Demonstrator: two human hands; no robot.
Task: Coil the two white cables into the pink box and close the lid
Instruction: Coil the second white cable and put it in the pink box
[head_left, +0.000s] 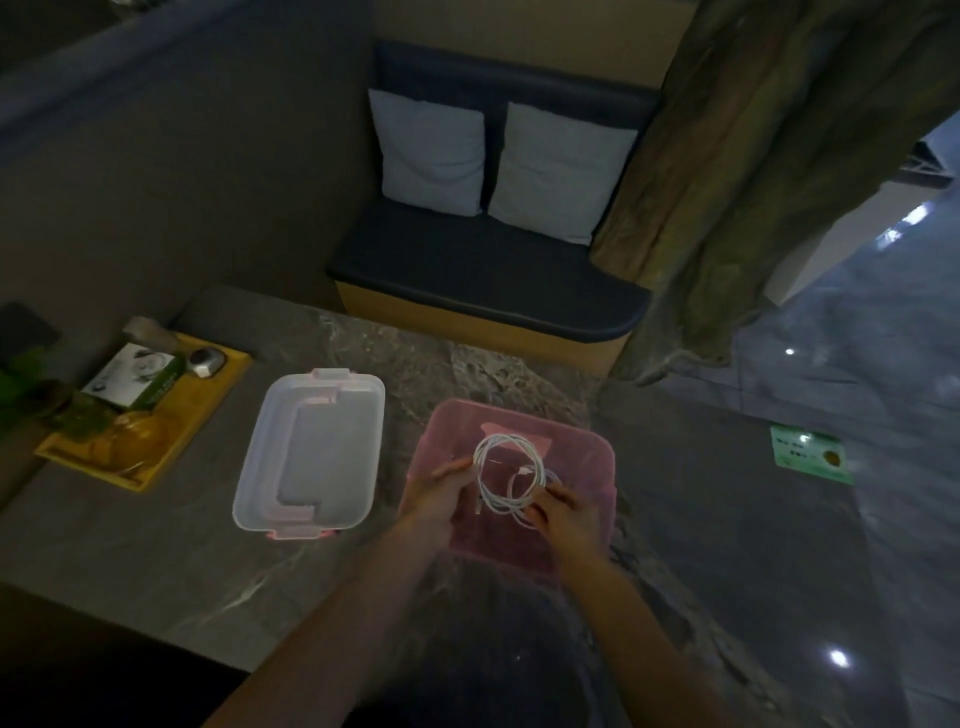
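A thin white cable (506, 475), wound into loose round loops, is held over the open pink box (597, 457), a translucent plastic tub on the marbled stone table (208, 561). The left hand (441, 491) and right hand (563, 506) each close their grip on opposite sides of the coil. The clear rectangular lid (311, 452), pink-latched, lies flat just left, its long axis running away from the person.
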